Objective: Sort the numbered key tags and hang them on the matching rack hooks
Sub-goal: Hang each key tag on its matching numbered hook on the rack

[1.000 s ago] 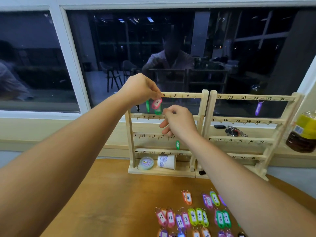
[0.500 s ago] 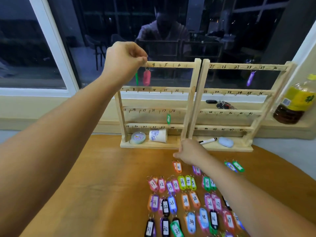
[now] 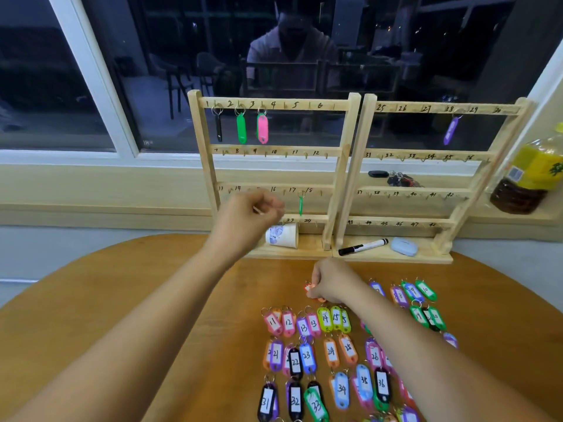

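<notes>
Five plastic key tags [image 3: 262, 128] hang on the wooden racks [image 3: 347, 147]; many more wait on the brown desk [image 3: 152, 300]. The right hand [image 3: 332, 283] pinches an orange tag [image 3: 307, 288] near the desk's far edge. The left hand [image 3: 246, 217] is curled and empty.

Left rack [image 3: 340, 178]: black tag [image 3: 218, 129], green tag [image 3: 241, 128], pink tag [image 3: 262, 128] hanging at 1, 2, 3.
Right rack [image 3: 405, 190]: purple tag [image 3: 451, 130] hanging near 28.
Left hand [image 3: 243, 220]: raised before the lower rows, fingers curled, blurred.
Right hand [image 3: 330, 283]: low on the table [image 3: 122, 300], pinching an orange tag [image 3: 307, 288].
Loose tags [image 3: 307, 354]: lying in numbered rows beside the right forearm.
</notes>
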`<state>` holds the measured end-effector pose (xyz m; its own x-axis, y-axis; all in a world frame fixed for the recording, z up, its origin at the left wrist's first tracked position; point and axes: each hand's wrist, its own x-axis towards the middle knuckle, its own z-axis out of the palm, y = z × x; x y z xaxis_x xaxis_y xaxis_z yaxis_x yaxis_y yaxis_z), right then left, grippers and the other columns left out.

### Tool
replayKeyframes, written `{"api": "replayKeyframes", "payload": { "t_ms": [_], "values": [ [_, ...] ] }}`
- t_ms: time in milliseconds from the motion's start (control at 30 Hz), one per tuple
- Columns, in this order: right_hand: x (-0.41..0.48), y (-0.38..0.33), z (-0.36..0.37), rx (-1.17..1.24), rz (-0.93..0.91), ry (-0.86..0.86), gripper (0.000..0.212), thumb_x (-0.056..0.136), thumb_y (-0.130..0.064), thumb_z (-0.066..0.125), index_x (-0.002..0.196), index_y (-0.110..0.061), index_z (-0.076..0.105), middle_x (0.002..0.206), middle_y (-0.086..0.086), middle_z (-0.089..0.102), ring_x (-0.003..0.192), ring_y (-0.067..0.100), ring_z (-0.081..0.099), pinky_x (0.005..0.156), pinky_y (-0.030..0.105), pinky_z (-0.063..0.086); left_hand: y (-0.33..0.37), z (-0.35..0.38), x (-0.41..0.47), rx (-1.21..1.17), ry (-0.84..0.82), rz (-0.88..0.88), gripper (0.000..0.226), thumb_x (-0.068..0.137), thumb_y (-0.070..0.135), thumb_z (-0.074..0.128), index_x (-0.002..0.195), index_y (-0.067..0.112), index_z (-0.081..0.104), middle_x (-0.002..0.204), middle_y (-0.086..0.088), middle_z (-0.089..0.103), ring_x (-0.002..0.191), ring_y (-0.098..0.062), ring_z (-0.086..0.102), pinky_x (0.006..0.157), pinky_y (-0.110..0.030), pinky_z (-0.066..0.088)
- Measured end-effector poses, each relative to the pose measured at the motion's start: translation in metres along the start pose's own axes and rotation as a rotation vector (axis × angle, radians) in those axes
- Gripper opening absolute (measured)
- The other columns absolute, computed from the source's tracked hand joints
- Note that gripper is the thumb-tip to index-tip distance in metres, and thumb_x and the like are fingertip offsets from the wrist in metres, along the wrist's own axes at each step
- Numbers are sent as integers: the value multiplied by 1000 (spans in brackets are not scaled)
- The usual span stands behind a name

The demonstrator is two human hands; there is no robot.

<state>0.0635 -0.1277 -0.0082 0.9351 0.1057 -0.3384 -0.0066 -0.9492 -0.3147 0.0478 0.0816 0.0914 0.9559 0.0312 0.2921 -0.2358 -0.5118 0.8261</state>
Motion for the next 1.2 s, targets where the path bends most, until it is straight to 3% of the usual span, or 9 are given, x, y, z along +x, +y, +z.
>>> {"api": "replayKeyframes", "payload": {
  "t_ms": [167, 367, 533, 600, 700, 800, 1033, 1133, 1200],
  "values": [
    [1, 0, 2, 85, 6, 30, 22, 83, -24, 91, 97, -18, 75, 99, 2, 75, 96, 21, 72, 88, 38, 61, -44, 38, -33, 107, -99, -98, 4, 93, 28, 79, 93, 31, 78, 83, 7, 72, 71, 0, 62, 62, -15, 44],
    [2, 0, 3, 189, 27, -33, 31, 83, -26, 91, 107, -15, 74, 106, 3, 74, 104, 24, 68, 92, 37, 57, -82, 72, -56, 125, -238, -302, 8, 87, 30, 82, 92, 32, 75, 83, 7, 75, 78, -8, 71, 70, -27, 59],
    [3, 4, 5, 433, -12, -37, 13, 87, -20, 85, 94, -16, 74, 89, 4, 75, 72, 16, 65, 61, 28, 52, -84, 88, -63, 68, -257, -319, 19, 91, 48, 80, 93, 32, 73, 83, 6, 78, 77, -6, 74, 72, -31, 62],
    [2, 6, 4, 569, -45, -12, 10, 88, -16, 83, 92, -15, 74, 81, 4, 72, 61, 15, 59, 54, 25, 48, -81, 89, -63, -1, -242, -340, 21, 95, 51, 74, 94, 31, 74, 81, 5, 79, 72, -6, 74, 66, -29, 60],
    [0, 7, 2, 761, -108, 32, 11, 87, -14, 85, 91, -13, 75, 80, 6, 75, 67, 18, 62, 57, 28, 51, -75, 87, -59, -248, -190, -400, 17, 97, 43, 76, 100, 26, 79, 82, -5, 81, 76, -21, 77, 70, -35, 60],
    [-5, 4, -6, 910, -179, 73, 12, 88, -15, 87, 96, -13, 78, 85, 7, 79, 66, 14, 64, 57, 27, 51, -66, 77, -53, -446, -98, -420, 12, 97, 24, 77, 100, 14, 82, 80, -9, 79, 70, -13, 70, 62, -21, 53],
    [-23, -21, -56, 832, -331, 341, 18, 105, -28, 66, 108, -21, 82, 94, -8, 80, 63, -7, 61, 63, 16, 47, -29, 38, -30, -353, 15, -234, 14, 101, 25, 73, 103, 19, 85, 87, 3, 81, 72, -1, 67, 60, -10, 46],
    [-26, -39, -93, 793, -380, 425, 22, 107, -31, 63, 112, -21, 81, 93, -10, 77, 66, -13, 60, 65, 16, 45, -5, 12, -12, -263, 17, -93, 16, 102, 32, 71, 104, 25, 84, 90, 8, 81, 81, -5, 72, 70, -18, 54],
    [-27, -55, -121, 720, -435, 502, 22, 106, -36, 63, 115, -27, 80, 102, -14, 77, 85, -11, 63, 75, 17, 47, 12, -6, 4, -182, 51, -1, 15, 99, 36, 73, 101, 27, 85, 89, 9, 81, 82, -9, 73, 75, -23, 57]
  ]
}}
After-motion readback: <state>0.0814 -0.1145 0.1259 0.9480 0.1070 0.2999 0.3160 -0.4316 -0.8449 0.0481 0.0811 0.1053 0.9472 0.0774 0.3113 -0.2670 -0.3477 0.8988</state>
